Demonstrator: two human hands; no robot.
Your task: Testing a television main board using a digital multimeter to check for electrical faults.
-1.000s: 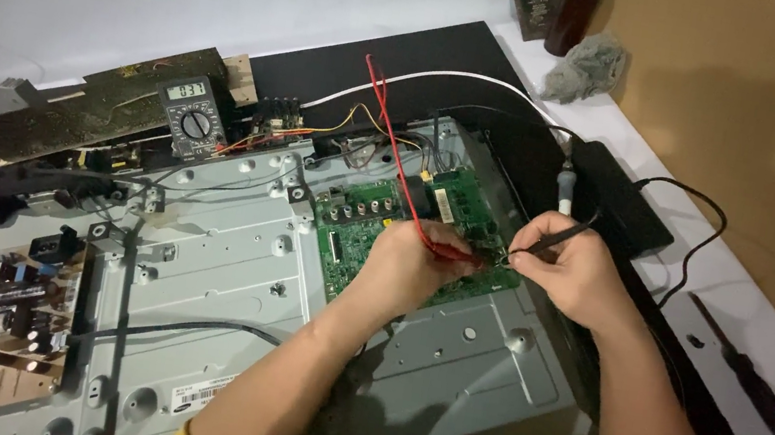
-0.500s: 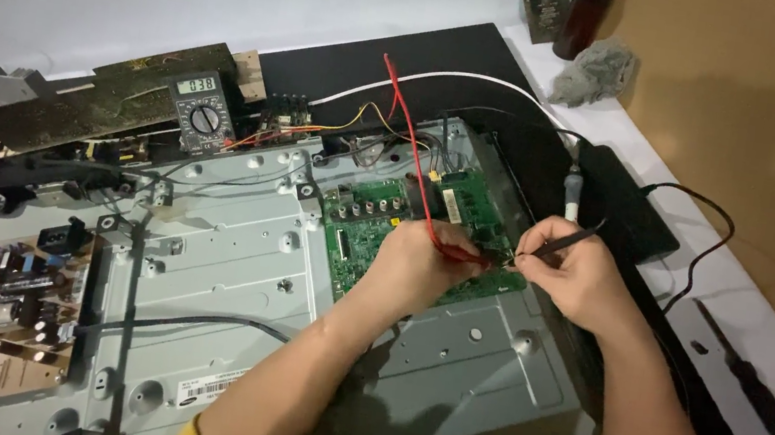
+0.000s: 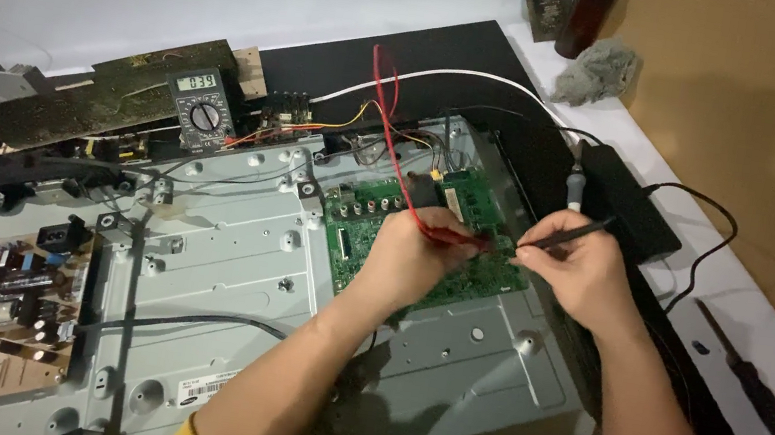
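On the green circuit board (image 3: 463,258), mid-chassis, both your probes are down. Your left hand (image 3: 412,261) is closed around the red probe (image 3: 450,238), tip on the board near its centre. Your right hand (image 3: 574,274) pinches the black probe (image 3: 567,235) like a pen, tip just beside the red one. Looks like a two-point measurement is in hand. The red lead (image 3: 385,106) runs up and back toward the multimeter (image 3: 204,109), which sits on the brown board strip (image 3: 91,100) at the rear-left of the metal back panel (image 3: 211,253); its display is lit. Next move, I'd judge, needs steady tips and a glance up at the meter without shifting either hand. Further out: power supply board (image 3: 3,295) far left, black adapter (image 3: 625,216) on the table (image 3: 760,300) to your right, a screwdriver (image 3: 749,377) nearer the edge.
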